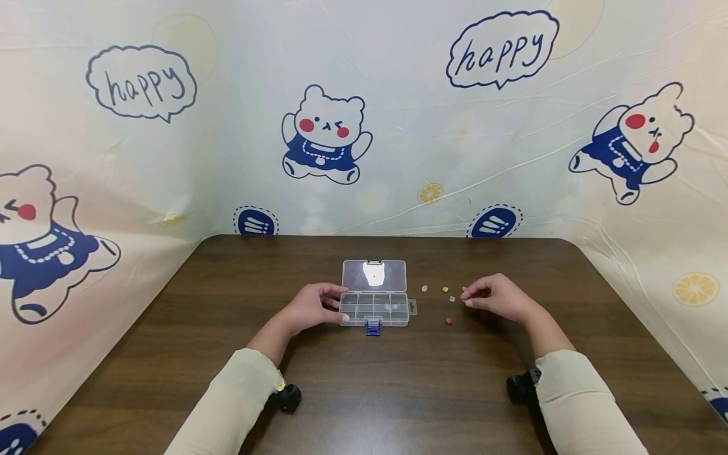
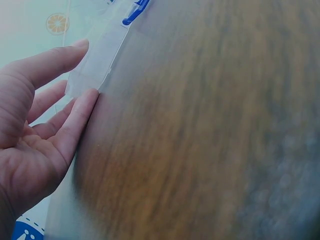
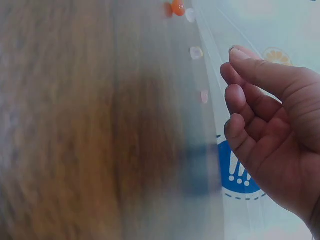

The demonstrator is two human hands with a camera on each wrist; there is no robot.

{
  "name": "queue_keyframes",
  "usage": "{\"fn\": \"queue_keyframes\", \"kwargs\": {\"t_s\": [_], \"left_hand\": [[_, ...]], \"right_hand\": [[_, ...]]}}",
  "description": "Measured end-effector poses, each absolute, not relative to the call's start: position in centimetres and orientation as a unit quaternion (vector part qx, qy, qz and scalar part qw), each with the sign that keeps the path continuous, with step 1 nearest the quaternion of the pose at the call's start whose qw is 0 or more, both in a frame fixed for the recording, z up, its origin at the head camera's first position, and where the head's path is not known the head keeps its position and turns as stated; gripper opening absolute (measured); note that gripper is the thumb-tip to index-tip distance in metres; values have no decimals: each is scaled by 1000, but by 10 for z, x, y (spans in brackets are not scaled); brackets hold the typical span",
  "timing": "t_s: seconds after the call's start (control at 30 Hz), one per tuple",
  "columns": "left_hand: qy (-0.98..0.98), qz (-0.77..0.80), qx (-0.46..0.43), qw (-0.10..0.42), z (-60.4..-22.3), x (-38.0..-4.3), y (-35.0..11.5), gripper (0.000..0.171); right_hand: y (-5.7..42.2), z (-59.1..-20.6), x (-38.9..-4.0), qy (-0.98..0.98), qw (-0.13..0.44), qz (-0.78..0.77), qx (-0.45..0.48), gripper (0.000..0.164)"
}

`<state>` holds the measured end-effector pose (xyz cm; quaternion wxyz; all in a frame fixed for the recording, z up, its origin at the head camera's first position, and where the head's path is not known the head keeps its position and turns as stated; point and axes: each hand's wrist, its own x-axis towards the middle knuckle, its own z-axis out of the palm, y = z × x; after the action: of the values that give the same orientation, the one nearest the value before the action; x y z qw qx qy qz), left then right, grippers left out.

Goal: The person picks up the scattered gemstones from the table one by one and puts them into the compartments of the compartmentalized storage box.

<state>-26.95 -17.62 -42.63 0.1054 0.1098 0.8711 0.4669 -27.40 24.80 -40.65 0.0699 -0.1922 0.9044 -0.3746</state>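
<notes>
Clear plastic box [image 1: 364,312] gripped at left end by left hand [image 1: 311,308]; right hand [image 1: 496,296] narrowed beside stones [image 1: 452,299] right of box, cannot tell if loaded. Apparently picking up; calls for precise pinch.

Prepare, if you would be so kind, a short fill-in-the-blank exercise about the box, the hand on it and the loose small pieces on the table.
1. The clear box rests on the table with its lid ____.
2. The latch at the front of the box is ____ in colour.
3. The hand touching the box is the ____ one.
4. The loose small piece lowest in the head view is ____ in colour.

Missing words: open; blue; left; orange.
</notes>
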Motion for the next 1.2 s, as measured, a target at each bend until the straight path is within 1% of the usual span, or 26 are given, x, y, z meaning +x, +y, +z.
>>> {"fn": "queue_keyframes", "kwargs": {"t_s": [0.43,0.7,0.93,1.2], "left_hand": [[869,470,108,108,-426,-269,-176,60],[873,465,104,107,-425,-270,-176,60],[868,472,113,107,-427,-271,-177,61],[868,472,114,104,-427,-270,-176,61]], "right_hand": [[236,-400,-268,901,64,-380,-200,12],[225,-397,-267,901,38,-382,-202,10],[216,-394,-267,889,23,-391,-235,13],[206,-389,-267,888,11,-389,-246,11]]}}
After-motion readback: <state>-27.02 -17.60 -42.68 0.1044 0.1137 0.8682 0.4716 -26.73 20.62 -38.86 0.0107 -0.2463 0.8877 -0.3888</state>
